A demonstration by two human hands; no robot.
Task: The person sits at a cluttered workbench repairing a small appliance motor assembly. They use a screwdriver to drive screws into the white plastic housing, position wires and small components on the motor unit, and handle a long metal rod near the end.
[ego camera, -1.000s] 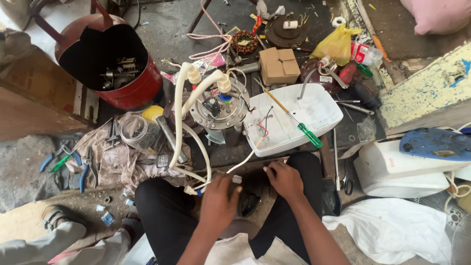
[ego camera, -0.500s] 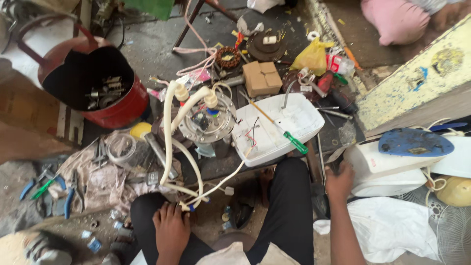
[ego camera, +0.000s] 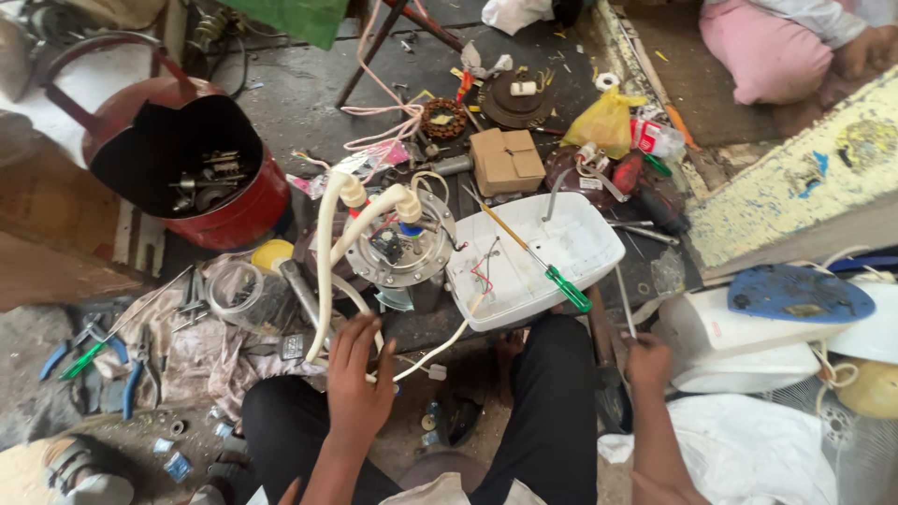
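white hose point(ego camera: 323, 271) | curved, upright | thin metal rod point(ego camera: 625, 301) | floor

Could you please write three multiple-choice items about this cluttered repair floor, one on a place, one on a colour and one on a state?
1. Where does the long screwdriver with the green handle lie?
A. across the open white plastic casing
B. inside the red metal bucket
C. on the brown cardboard box

2. What colour is the knotted plastic bag beyond the casing?
A. blue
B. yellow
C. black

3. How is the person's left hand?
A. closed around a hammer
B. flat inside the bucket
C. fingers spread, at the white hoses by the round metal motor part

Answers:
1. A, the shaft and handle cross the casing's rim.
2. B, the bag is plainly yellow.
3. C, the fingers fan out at the hoses; the right hand is closed around a thin metal rod.
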